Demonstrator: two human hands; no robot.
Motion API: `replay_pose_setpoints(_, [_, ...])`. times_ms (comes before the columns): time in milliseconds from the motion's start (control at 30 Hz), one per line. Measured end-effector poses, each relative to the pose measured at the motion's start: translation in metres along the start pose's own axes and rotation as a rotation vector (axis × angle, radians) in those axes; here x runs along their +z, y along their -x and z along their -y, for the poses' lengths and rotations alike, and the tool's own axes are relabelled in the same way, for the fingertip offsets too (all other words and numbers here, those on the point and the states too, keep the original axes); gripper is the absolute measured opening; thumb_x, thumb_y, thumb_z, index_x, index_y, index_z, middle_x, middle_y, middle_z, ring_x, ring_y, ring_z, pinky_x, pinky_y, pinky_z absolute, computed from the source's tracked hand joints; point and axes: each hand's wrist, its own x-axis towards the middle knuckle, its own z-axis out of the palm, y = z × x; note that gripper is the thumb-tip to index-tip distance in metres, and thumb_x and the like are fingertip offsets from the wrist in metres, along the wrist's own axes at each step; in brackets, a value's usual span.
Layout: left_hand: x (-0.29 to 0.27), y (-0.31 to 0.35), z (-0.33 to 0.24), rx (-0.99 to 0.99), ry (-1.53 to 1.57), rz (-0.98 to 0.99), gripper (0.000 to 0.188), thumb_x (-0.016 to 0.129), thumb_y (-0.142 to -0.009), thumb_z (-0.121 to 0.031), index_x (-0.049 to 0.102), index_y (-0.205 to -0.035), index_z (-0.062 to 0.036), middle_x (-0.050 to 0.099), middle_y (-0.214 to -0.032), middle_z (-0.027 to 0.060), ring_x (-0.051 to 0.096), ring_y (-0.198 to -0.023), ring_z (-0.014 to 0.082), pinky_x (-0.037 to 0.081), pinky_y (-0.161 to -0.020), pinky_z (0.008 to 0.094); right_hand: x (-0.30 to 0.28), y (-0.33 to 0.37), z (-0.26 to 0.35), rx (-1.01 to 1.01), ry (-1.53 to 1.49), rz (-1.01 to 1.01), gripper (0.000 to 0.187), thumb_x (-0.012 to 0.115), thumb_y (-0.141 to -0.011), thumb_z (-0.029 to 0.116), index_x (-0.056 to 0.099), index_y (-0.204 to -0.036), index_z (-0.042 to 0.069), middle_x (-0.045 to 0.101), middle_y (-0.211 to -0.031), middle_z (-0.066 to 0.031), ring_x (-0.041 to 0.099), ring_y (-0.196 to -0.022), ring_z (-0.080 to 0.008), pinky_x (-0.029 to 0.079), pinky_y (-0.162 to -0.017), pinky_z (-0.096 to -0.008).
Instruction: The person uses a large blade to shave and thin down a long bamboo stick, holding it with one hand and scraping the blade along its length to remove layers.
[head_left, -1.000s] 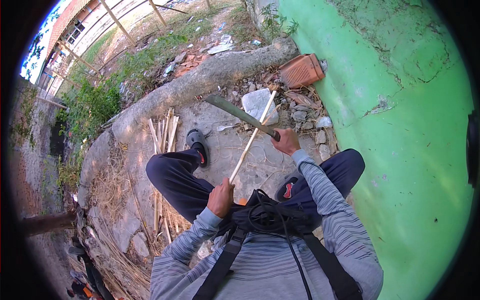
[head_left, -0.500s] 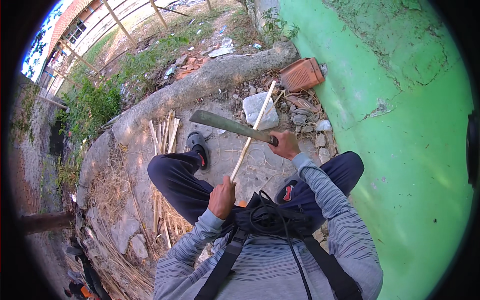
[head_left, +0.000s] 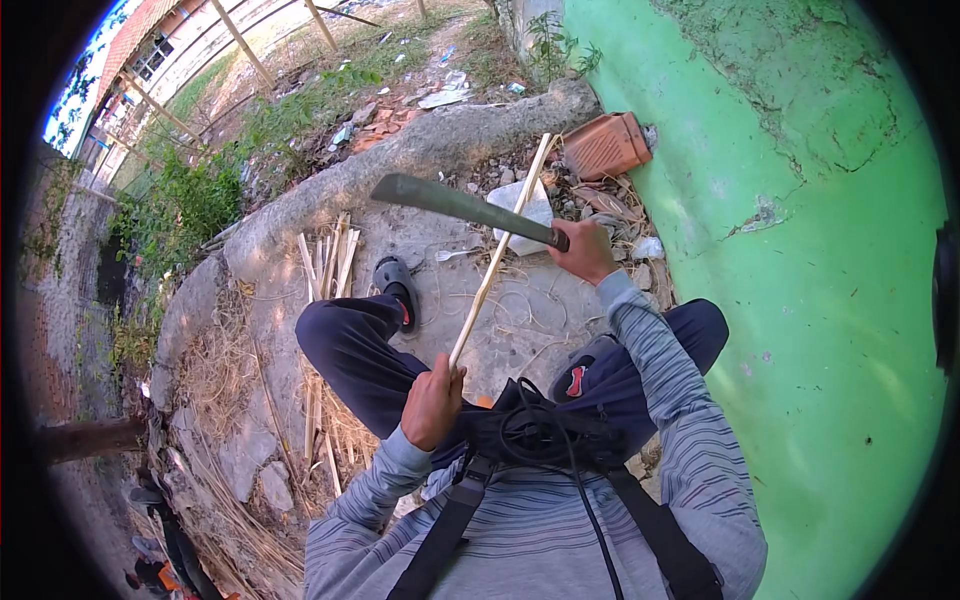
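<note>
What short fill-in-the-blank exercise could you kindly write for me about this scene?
1. The right hand holds the machete by its ____.
2. The left hand grips the ____ (nearer or farther) end of the pale stick.
3. The wall on the person's right is mostly ____ in colour.
4. Loose wooden strips lie to the ____ of the left shoe.

Missing words: handle; nearer; green; left.

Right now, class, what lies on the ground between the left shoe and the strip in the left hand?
The head view shows a white fork and thin strands between the left shoe and the pale strip.
</note>
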Motion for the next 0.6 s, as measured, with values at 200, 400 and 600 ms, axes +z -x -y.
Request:
replay_pose_setpoints(200, [-0.009,0.014,-0.004,-0.016,0.080,0.010,0.020,0.063,-0.096,-0.005,0.045,-0.092,0.0021,0.052,-0.066,0.0256,0.055,-0.064,0.0487,0.038,-0.054,0.0497,-0.017,-0.021,-0.012,-0.017,0.001,-0.140,0.019,0.076,-0.075,0.027,0.072,-0.088,0.013,0.067,-0.068,-0.0122,0.069,-0.066,-0.0353,0.055,-0.063,-0.0469])
replay_pose_setpoints(400, [-0.017,0.006,-0.010,0.000,0.072,0.013,0.019,0.062,-0.096,-0.005,0.045,-0.093,0.0022,0.053,-0.066,0.0260,0.055,-0.064,0.0495,0.039,-0.054,0.0488,-0.023,-0.027,-0.007,-0.059,0.035,-0.122,0.017,0.074,-0.076,0.028,0.068,-0.080,0.013,0.066,-0.066,-0.0125,0.068,-0.064,-0.0360,0.053,-0.062,-0.0492])
replay_pose_setpoints(600, [-0.019,0.021,-0.010,-0.046,0.137,0.009,0.019,0.062,-0.097,-0.006,0.045,-0.092,0.0020,0.050,-0.065,0.0265,0.054,-0.066,0.0505,0.038,-0.054,0.0484,-0.014,-0.031,-0.016,-0.021,0.002,-0.095,0.019,0.076,-0.075,0.029,0.074,-0.089,0.017,0.067,-0.066,-0.0129,0.069,-0.066,-0.0371,0.055,-0.064,-0.0497])
